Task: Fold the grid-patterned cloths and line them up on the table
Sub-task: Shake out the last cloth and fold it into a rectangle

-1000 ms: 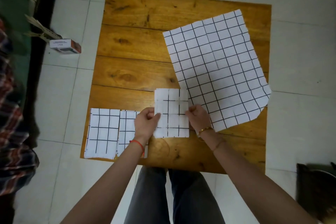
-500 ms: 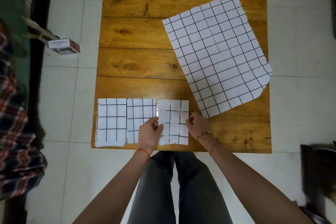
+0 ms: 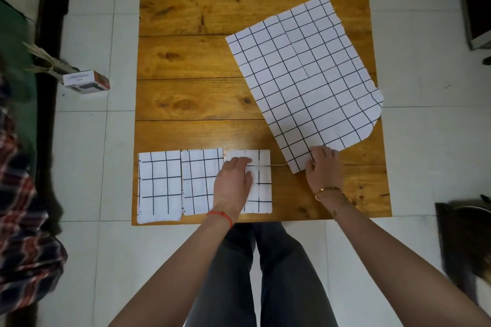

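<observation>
Three folded white grid-patterned cloths lie side by side along the near edge of the wooden table (image 3: 202, 56): the left one (image 3: 159, 186), the middle one (image 3: 200, 180) and the right one (image 3: 261, 183). My left hand (image 3: 233, 180) rests flat, fingers apart, across the seam between the middle and right folded cloths. A large unfolded grid cloth (image 3: 305, 79) lies spread at an angle on the table's right half. My right hand (image 3: 322, 167) lies on its near corner, fingers touching the edge; whether it pinches the cloth I cannot tell.
The table stands on a white tiled floor (image 3: 425, 141). A small white and red box (image 3: 86, 81) lies on the floor to the left. A person in a plaid sleeve (image 3: 24, 220) is at the left edge. A dark object (image 3: 465, 233) sits at the right.
Both hands set the third folded cloth down beside the other two. The right hand then let go and moved right onto the unfolded cloth's near corner; the left hand now lies flat.
</observation>
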A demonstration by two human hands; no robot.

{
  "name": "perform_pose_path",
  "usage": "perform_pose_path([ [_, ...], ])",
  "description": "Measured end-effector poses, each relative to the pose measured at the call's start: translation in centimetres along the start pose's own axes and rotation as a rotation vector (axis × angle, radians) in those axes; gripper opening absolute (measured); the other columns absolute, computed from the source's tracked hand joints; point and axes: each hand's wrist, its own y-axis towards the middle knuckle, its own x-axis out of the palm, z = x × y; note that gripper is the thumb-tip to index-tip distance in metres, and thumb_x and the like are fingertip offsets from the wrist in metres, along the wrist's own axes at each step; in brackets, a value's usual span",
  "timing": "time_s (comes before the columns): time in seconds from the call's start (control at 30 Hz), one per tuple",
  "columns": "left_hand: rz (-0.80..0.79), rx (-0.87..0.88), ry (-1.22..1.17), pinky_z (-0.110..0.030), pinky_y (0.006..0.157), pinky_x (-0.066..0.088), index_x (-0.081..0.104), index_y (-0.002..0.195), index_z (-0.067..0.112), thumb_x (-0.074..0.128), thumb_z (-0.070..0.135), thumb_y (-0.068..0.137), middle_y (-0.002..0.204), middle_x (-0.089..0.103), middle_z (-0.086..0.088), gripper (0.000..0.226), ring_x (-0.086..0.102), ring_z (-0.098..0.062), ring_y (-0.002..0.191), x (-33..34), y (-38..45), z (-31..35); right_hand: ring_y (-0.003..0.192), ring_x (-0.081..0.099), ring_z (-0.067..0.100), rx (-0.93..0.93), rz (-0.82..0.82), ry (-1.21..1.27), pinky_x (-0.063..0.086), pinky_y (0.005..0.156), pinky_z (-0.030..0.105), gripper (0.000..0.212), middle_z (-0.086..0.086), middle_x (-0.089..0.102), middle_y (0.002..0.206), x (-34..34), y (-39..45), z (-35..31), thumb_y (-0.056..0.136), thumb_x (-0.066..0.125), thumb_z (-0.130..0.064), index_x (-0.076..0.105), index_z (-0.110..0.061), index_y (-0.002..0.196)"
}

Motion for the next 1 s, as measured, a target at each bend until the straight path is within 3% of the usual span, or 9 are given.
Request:
perform_pose_path([
  [0.07, -0.023, 0.036, 0.019, -0.031, 0.089, 0.05, 0.057, 0.127, 0.016, 0.051, 0.014, 0.094, 0.122, 0.06, -0.005, 0.034, 0.055, -0.021, 0.111, 0.6, 0.9, 1.2, 0.12, 0.043, 0.029, -0.071, -0.054, -0.05, 0.042, 0.1, 0.04, 0.035, 0.01, 0.058, 0.124, -0.4, 0.5, 0.8, 0.091, 0.048, -0.016, 0.052, -0.009, 0.126],
  [0.23, -0.063, 0.119, 0.039, -0.037, 0.084, 0.051, 0.059, 0.124, 0.012, 0.054, 0.009, 0.091, 0.116, 0.061, -0.008, 0.033, 0.055, -0.026, 0.106, 2.1, 2.8, 3.7, 0.133, 0.035, 0.029, -0.057, -0.15, 0.005, 0.043, 0.099, 0.044, 0.048, 0.011, 0.053, 0.132, 0.1, 1.3, 0.3, 0.092, 0.044, -0.016, 0.037, -0.013, 0.14],
  [0.33, -0.058, 0.17, 0.083, -0.041, 0.077, 0.052, 0.064, 0.116, 0.009, 0.058, 0.005, 0.085, 0.107, 0.063, -0.009, 0.031, 0.056, -0.028, 0.1, 3.0, 4.2, 4.6, 0.132, 0.035, 0.026, -0.069, -0.168, 0.074, 0.046, 0.097, 0.043, 0.054, 0.011, 0.049, 0.136, 0.2, 2.7, -0.9, 0.093, 0.043, -0.015, 0.03, -0.015, 0.145],
  [0.5, -0.073, 0.203, 0.18, -0.04, 0.087, 0.047, 0.058, 0.126, 0.011, 0.058, 0.007, 0.083, 0.123, 0.059, -0.007, 0.043, 0.05, -0.029, 0.115, 3.2, 7.4, 5.6, 0.115, 0.052, 0.027, -0.076, -0.346, 0.212, 0.05, 0.092, 0.04, 0.06, 0.012, 0.038, 0.146, 0.7, 6.4, -2.3, 0.094, 0.039, -0.018, 0.016, -0.026, 0.149],
  [0.57, -0.085, 0.21, 0.228, -0.039, 0.089, 0.044, 0.055, 0.129, 0.013, 0.059, 0.01, 0.084, 0.127, 0.056, -0.006, 0.046, 0.048, -0.029, 0.117, 3.0, 8.9, 5.8, 0.116, 0.052, 0.028, -0.095, -0.326, 0.277, 0.048, 0.096, 0.037, 0.059, 0.01, 0.038, 0.147, 0.2, 7.9, -2.3, 0.095, 0.04, -0.017, 0.019, -0.025, 0.149],
  [0.63, -0.107, 0.209, 0.268, -0.037, 0.092, 0.041, 0.052, 0.131, 0.016, 0.061, 0.014, 0.084, 0.13, 0.053, -0.004, 0.048, 0.045, -0.027, 0.12, 2.9, 10.4, 5.9, 0.119, 0.05, 0.025, -0.112, -0.169, 0.336, 0.044, 0.099, 0.035, 0.051, 0.01, 0.048, 0.138, -0.8, 9.1, -1.6, 0.093, 0.045, -0.013, 0.034, -0.019, 0.143],
  [0.77, -0.153, 0.194, 0.327, -0.034, 0.096, 0.039, 0.051, 0.13, 0.02, 0.063, 0.018, 0.084, 0.132, 0.049, -0.001, 0.048, 0.042, -0.023, 0.122, 2.9, 12.5, 5.7, 0.109, 0.052, 0.027, -0.03, 0.143, 0.156, 0.048, 0.087, 0.036, 0.034, 0.011, 0.057, 0.116, -2.6, 10.3, 2.5, 0.085, 0.057, -0.01, 0.053, -0.011, 0.119],
  [0.87, -0.171, 0.193, 0.325, -0.034, 0.097, 0.038, 0.051, 0.128, 0.019, 0.065, 0.02, 0.084, 0.131, 0.048, -0.002, 0.046, 0.043, -0.024, 0.12, 3.1, 13.3, 5.6, 0.101, 0.051, 0.03, 0.008, 0.066, -0.013, 0.047, 0.082, 0.04, 0.035, 0.015, 0.054, 0.111, -3.2, 10.6, 5.7, 0.079, 0.06, -0.007, 0.052, -0.011, 0.113],
  [1.0, -0.197, 0.195, 0.367, -0.035, 0.099, 0.038, 0.049, 0.126, 0.018, 0.067, 0.026, 0.083, 0.132, 0.044, -0.004, 0.047, 0.041, -0.024, 0.119, 3.6, 13.5, 5.5, 0.093, 0.052, 0.033, -0.121, -0.037, -0.223, 0.048, 0.078, 0.041, 0.035, 0.019, 0.054, 0.105, -3.6, 11.5, 7.1, 0.074, 0.065, -0.002, 0.056, -0.006, 0.108],
])
